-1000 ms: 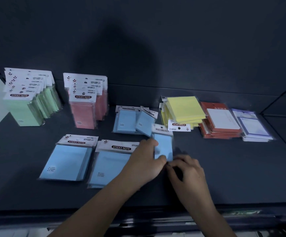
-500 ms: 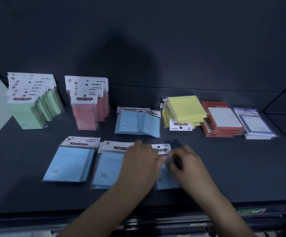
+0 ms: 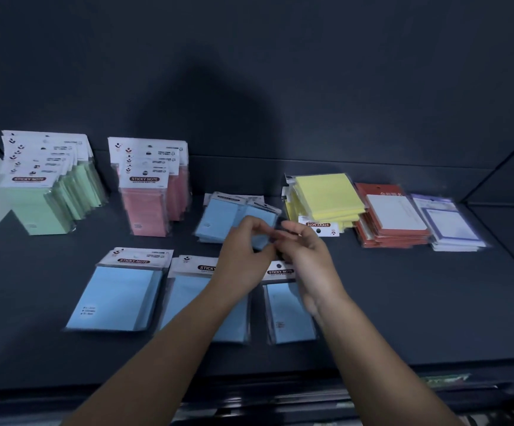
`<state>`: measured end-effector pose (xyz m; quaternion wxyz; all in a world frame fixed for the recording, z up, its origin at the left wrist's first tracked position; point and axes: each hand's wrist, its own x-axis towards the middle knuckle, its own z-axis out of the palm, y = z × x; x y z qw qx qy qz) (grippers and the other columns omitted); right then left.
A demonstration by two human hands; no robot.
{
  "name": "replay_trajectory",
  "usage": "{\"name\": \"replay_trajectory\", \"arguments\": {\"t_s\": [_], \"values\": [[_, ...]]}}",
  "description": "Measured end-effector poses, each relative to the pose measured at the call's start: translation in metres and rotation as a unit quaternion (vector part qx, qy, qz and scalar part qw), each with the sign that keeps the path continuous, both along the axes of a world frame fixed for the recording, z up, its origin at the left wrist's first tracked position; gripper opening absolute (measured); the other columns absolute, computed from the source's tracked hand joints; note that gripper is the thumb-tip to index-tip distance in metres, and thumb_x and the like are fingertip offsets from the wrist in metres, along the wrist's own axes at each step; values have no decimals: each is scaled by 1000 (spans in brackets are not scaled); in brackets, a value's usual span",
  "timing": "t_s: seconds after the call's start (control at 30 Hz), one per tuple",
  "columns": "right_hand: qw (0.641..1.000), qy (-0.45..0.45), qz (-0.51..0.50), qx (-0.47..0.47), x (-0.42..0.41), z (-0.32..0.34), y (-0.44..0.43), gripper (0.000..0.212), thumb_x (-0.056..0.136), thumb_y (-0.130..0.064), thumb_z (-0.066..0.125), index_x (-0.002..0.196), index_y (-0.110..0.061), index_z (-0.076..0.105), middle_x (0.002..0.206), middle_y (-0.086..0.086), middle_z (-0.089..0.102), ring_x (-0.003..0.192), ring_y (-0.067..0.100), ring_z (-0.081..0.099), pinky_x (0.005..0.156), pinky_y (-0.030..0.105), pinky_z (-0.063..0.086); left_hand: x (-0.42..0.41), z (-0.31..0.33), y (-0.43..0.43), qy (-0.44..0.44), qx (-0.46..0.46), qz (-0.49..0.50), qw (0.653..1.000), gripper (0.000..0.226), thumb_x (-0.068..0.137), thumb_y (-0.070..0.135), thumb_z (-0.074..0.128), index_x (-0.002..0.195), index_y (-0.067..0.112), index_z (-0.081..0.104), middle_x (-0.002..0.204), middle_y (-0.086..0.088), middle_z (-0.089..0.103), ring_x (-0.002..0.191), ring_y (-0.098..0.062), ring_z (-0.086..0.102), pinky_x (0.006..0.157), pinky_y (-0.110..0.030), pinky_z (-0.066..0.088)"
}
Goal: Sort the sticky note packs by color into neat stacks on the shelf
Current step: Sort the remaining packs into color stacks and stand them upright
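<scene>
**Both hands at the back blue packs, grip unclear**

Nearest us, three packs lie flat in a row on the dark shelf (image 3: 403, 302). At the left is a wide light-blue sticky note pack (image 3: 117, 298) in a clear sleeve with a white header. Next to it is a middle light-blue pack (image 3: 185, 296), partly under the left forearm. Then comes a narrow light-blue pack (image 3: 289, 318), partly under the right wrist.

Above the gap behind that row, the left hand (image 3: 243, 253) and right hand (image 3: 306, 256) meet fingertip to fingertip, fingers curled. They are blurred, so we cannot tell if either grips anything.

Just behind the hands lie the small light-blue packs (image 3: 219, 221), flat and overlapping.

- **Right of those:** a yellow pad stack (image 3: 326, 196), a red-backed white pad stack (image 3: 392, 215) and a purple-bordered pad stack (image 3: 452, 224), side by side.
- **Back left:** pink packs (image 3: 146, 207) and green packs (image 3: 42, 207) stand upright in rows.
</scene>
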<state>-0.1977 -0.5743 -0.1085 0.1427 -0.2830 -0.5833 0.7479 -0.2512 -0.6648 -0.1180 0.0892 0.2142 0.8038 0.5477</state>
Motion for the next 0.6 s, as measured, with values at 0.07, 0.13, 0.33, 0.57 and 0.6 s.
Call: {"name": "replay_trajectory", "arguments": {"t_s": [0.07, 0.13, 0.33, 0.57, 0.6], "values": [[1000, 1, -18, -4, 0, 1, -3, 24, 87, 4, 54, 106, -11, 55, 94, 4, 61, 75, 6, 57, 58, 7, 46, 5, 4, 1, -34, 35, 33, 998, 27, 82, 7, 61, 103, 18, 51, 105, 8, 53, 102, -13, 51, 81, -19, 40], [999, -19, -24, -11, -2, 2, -5, 22, 88, 1, 54, 107, -10, 53, 87, 0, 58, 72, 6, 56, 57, 8, 46, 6, 4, 0, -13, -6, 52, 999, 34, 81, 9, 62, 111, 16, 48, 112, 3, 48, 105, -22, 51, 79, -24, 40], [995, -49, -12, -82, -10, 7, -3, 18, 87, 2, 52, 90, -16, 54, 77, 3, 58, 67, 13, 53, 63, 22, 42, -4, 9, 2, -44, -142, 25, 989, 42, 82, 20, 62, 120, 17, 45, 123, -6, 45, 121, -22, 40, 100, -37, 37], [996, -31, -47, 67, 8, 6, 0, 14, 91, -7, 55, 86, -19, 57, 84, 0, 54, 69, 13, 50, 51, 14, 46, 7, 20, -10, -141, 70, 49, 986, 12, 89, 15, 59, 100, 17, 54, 91, 6, 58, 78, -10, 55, 68, -20, 44], [997, -20, -38, 70, 16, 7, 1, 12, 91, -7, 55, 88, -19, 56, 80, -1, 54, 68, 12, 50, 49, 14, 46, 9, 18, -14, -123, 59, 39, 990, 12, 89, 15, 59, 99, 17, 54, 88, 6, 58, 77, -10, 55, 69, -20, 44]]}}
